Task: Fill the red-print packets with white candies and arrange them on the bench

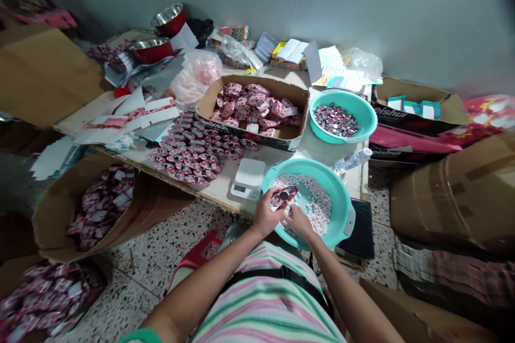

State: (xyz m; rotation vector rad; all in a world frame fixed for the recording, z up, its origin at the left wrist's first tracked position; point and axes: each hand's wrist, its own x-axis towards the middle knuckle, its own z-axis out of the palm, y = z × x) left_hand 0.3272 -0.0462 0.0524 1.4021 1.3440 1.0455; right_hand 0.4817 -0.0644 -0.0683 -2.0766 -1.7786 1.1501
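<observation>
My left hand (267,213) grips a small red printed carton (284,196) with a dark round opening facing up. It is held above the near left part of a turquoise basin (345,214). Small white and pale pink pellets (317,209) lie in that basin. My right hand (300,223) is low over the pellets, just under and beside the carton. Its fingers are curled together, and whatever is between them is hidden. A white kitchen scale (248,177) sits to the left of the basin, apart from both hands.
Rows of similar cartons (189,153) stand left on the table, near a cardboard tray (301,134) heaped with finished-looking packs. Another turquoise basin (364,104) holds round dark-rimmed caps (336,120). A clear bottle (353,161) lies at the right edge. Large boxes (52,225) flank the table.
</observation>
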